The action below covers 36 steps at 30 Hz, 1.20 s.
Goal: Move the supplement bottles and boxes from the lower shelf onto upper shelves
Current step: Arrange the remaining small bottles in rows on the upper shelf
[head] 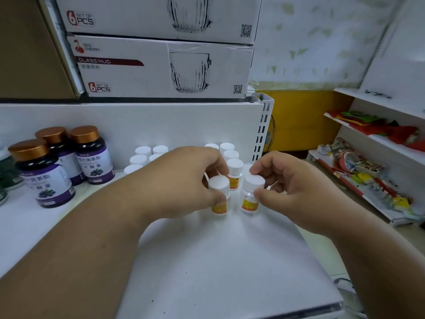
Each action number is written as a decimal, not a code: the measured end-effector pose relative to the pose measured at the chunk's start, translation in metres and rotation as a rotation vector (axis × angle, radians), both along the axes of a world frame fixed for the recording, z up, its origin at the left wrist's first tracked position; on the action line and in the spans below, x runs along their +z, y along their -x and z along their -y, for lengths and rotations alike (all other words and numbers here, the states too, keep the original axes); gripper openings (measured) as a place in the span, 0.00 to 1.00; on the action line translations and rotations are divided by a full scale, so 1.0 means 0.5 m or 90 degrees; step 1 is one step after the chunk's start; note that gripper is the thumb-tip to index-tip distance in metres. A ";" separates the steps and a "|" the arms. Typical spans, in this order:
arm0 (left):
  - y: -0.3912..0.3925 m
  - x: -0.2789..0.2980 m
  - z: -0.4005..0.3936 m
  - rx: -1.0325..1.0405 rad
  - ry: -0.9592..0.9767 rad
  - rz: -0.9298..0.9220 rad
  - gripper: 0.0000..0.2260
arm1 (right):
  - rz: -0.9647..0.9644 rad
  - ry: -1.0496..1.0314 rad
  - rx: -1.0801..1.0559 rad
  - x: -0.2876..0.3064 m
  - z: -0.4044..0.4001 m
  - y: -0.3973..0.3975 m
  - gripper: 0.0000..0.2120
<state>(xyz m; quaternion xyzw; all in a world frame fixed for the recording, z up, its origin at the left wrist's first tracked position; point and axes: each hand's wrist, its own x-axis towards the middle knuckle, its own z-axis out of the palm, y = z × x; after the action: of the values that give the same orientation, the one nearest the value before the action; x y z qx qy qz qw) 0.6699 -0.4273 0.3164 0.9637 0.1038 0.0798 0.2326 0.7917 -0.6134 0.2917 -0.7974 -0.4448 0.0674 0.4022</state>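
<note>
Two small bottles, one in each hand, on the white shelf point(207, 261).

Far left stand the purple-labelled bottles point(92, 155), copper-capped. Centre, the left hand point(190, 178) pinches the left small bottle point(219, 194) below its white cap; the right hand point(282, 180) pinches the right small bottle point(251, 194) likewise. They look light, rigid and smooth, so grip the body. Contents can't be made out.

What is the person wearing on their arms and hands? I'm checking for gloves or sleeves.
Nothing shows: the left hand and right hand are bare, without gloves, rings or a watch. Both forearms are bare as far as the frame shows, with no sleeve in view.
</note>
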 end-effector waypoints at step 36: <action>-0.066 -0.080 -0.014 0.097 0.093 -0.063 0.33 | -0.049 -0.006 -0.086 -0.056 -0.085 -0.095 0.02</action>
<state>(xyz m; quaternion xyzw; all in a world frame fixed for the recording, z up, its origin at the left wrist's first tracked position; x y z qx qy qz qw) 0.7027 -0.4203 0.2766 0.9364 0.1934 0.0415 0.2900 0.8395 -0.5710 0.2635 -0.8204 -0.3748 0.0687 0.4264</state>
